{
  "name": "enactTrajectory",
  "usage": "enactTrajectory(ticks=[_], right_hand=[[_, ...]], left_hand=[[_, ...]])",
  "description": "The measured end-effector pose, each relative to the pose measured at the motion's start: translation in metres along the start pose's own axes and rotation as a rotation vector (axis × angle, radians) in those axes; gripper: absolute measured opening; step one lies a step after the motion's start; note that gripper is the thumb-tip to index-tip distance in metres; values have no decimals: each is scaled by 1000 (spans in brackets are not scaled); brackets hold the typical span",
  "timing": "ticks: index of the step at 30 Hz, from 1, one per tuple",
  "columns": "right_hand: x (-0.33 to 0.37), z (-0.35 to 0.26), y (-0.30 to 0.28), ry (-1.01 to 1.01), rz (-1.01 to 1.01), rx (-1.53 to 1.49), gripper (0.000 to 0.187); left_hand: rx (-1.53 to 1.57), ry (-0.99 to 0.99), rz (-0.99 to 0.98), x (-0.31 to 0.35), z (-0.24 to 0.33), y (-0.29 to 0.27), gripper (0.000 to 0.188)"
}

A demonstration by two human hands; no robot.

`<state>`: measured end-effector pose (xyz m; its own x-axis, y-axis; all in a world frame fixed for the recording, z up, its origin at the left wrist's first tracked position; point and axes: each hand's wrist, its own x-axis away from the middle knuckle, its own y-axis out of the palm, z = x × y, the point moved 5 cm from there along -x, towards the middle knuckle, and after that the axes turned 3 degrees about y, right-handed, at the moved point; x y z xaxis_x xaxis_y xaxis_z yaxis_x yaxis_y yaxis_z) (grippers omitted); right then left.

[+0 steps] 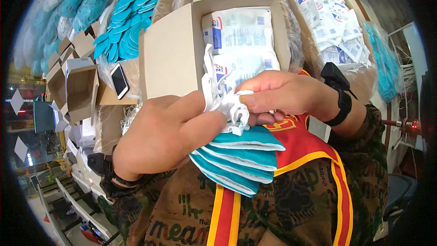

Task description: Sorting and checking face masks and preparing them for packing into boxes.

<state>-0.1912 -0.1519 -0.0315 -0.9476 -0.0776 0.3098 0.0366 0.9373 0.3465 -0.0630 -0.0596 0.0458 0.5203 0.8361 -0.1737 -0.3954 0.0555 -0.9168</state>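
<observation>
A fanned bundle of teal fabric pads (236, 161) with white edges hangs in front of my chest. Closed fingers of my left hand (168, 132) grip the top of the bundle and its loose white straps (236, 113). From the other side, my right hand (277, 93) pinches the same straps between thumb and fingers. Just beyond both hands stands an open cardboard box (168, 57), with flat white-and-blue printed packets (243, 32) in it. Some straps overlap the nearer packet. My fingers hide the upper ends of the pads.
A lined carton of loose teal pads (129, 20) stands at the far left, beside a phone (119, 81) and an empty open box (79, 84). More white packets (332, 23) fill a lined carton at the far right. Teal bagged goods (382, 64) lie past it.
</observation>
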Motion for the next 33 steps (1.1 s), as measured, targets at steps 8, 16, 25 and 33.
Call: enactTrajectory(ticks=[8, 16, 25, 33], right_hand=[[2, -9, 5, 25, 59, -29, 32], [21, -11, -1, -131, 110, 388, 32], [76, -17, 10, -33, 55, 773, 34], [173, -9, -14, -243, 544, 639, 30]], left_hand=[[-86, 62, -62, -5, 4, 2, 27], [-104, -88, -40, 8, -8, -1, 40], [-72, -119, -82, 40, -18, 4, 39], [-424, -526, 73, 124, -113, -11, 42]])
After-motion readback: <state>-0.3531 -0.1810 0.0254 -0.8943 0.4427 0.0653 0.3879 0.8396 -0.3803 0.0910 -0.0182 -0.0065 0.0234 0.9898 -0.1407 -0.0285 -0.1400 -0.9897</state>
